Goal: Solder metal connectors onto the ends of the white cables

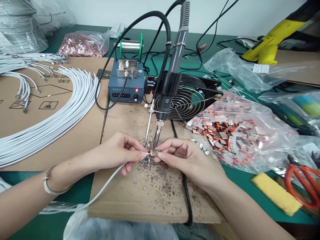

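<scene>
Between thumb and fingers, my left hand (pixel 125 151) pinches the end of a white cable (pixel 106 188), which trails down to the lower left. My right hand (pixel 185 156) is closed on a small orange-and-metal connector (pixel 155 152), set against the cable end. Right above this joint is the tip of a soldering iron (pixel 158 131), clamped upright on a stand. A thin bent solder feed tube (pixel 149 128) comes down beside the tip. Solder bits (pixel 150 161) lie scattered on the cardboard (pixel 120 203) below. My fingers partly cover the connector.
Behind stand a blue solder feeder (pixel 126 91) with a solder spool (pixel 130 45) and a black fan (pixel 192 100). To the right lie a bag of orange connectors (pixel 225 133), a yellow sponge (pixel 276 193) and red-handled scissors (pixel 303 183). Bundled white cables (pixel 82 103) lie left.
</scene>
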A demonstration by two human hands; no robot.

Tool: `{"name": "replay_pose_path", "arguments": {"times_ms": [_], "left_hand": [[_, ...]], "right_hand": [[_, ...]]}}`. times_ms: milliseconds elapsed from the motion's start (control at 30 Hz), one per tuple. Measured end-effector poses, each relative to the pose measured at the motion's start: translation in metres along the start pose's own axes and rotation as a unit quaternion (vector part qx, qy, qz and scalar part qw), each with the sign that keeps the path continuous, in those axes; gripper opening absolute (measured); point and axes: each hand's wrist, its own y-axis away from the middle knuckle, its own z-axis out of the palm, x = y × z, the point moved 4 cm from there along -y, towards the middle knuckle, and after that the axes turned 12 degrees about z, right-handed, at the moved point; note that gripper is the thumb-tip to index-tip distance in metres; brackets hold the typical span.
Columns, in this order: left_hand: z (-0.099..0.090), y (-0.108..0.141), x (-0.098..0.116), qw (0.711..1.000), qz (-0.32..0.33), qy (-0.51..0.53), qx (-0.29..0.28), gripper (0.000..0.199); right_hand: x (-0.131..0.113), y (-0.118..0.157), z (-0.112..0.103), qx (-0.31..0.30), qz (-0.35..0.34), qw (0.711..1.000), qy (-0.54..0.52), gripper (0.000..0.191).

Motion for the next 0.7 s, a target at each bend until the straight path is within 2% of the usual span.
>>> {"name": "replay_pose_path", "arguments": {"times_ms": [167,567,700], "left_hand": [[-0.0010,-0.0004,-0.0022,1.000,-0.011,-0.007,0.014,0.016],[0.0001,0.0031,0.0019,1.000,0.014,-0.007,0.007,0.018],[0.0008,0.0030,0.0023,1.000,0.006,0.004,0.002,0.015]], "right_hand": [[0.0005,-0.0001,0.0001,0.002,-0.005,1.000,0.012,0.021],[0.0034,0.0008,-0.0022,-0.047,-0.016,0.998,-0.037,0.011],[0.0044,0.0016,-0.0030,-0.039,-0.016,0.999,-0.029,0.011]]}}
